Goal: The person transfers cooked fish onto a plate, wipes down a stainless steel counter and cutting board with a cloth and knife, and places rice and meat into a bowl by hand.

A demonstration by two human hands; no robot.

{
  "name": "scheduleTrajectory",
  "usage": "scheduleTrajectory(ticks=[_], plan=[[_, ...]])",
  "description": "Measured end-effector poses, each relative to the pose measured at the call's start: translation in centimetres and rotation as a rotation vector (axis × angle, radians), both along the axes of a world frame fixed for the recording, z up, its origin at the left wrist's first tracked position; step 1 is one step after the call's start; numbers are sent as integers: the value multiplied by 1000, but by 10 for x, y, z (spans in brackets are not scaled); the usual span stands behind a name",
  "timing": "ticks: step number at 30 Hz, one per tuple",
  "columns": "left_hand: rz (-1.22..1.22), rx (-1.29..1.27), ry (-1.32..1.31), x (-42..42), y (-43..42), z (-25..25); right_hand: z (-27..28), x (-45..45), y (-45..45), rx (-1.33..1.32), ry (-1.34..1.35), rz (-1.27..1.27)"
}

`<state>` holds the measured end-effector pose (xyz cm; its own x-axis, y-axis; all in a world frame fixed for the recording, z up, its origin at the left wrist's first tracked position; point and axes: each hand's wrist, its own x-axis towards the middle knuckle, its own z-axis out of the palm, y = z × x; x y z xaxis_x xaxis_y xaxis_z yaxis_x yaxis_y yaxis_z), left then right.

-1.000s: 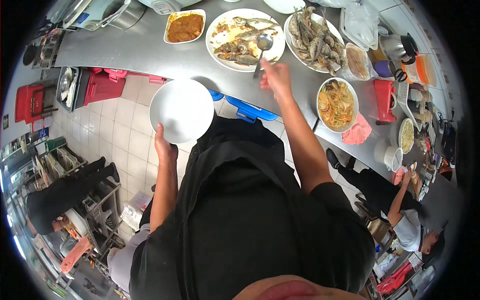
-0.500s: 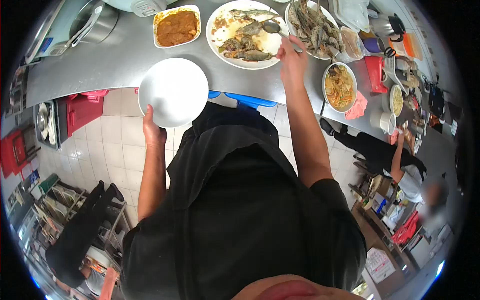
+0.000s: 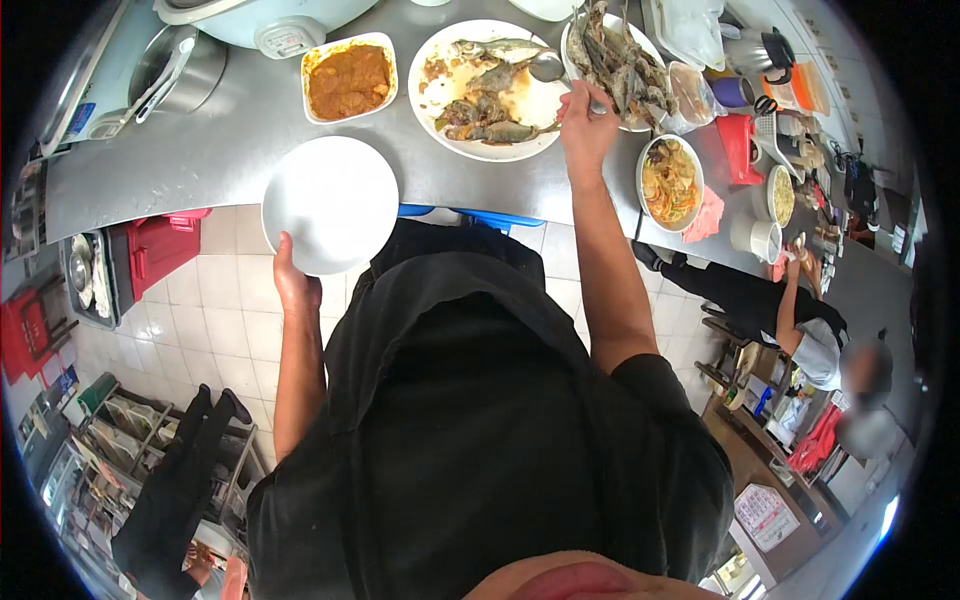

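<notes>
And there, its handle partly hidden, the silver metal spoon (image 3: pixel 547 67) sat gripped in the right hand (image 3: pixel 588 130) over a round white plate (image 3: pixel 545 108)'s edge, while the left hand (image 3: pixel 298 285) clasped one round white dish (image 3: pixel 332 205). The grey metal surface (image 3: pixel 200 165) stretched above a pale tiled floor (image 3: pixel 225 315), carrying two plates of fish (image 3: pixel 625 75).

I am observing the left hand (image 3: pixel 297 285) gripping short of the near bench edge (image 3: pixel 150 212), the right hand (image 3: pixel 588 128) pinching beyond.
</notes>
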<state>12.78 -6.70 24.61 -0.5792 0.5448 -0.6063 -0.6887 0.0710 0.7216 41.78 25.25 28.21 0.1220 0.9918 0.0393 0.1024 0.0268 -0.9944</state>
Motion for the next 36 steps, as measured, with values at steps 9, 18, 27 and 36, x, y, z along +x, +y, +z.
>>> scheduleTrajectory(ticks=[9,18,27,36], plan=[[33,-8,31,18,9,10,6,-6,19,-1,104,83],[66,-4,28,31,11,7,-15,-8,46,-169,88,293],[71,5,8,40,12,12,-30,-6,61,-413,351,392],[90,-31,42,46,13,13,-19,-4,55,-197,29,688]])
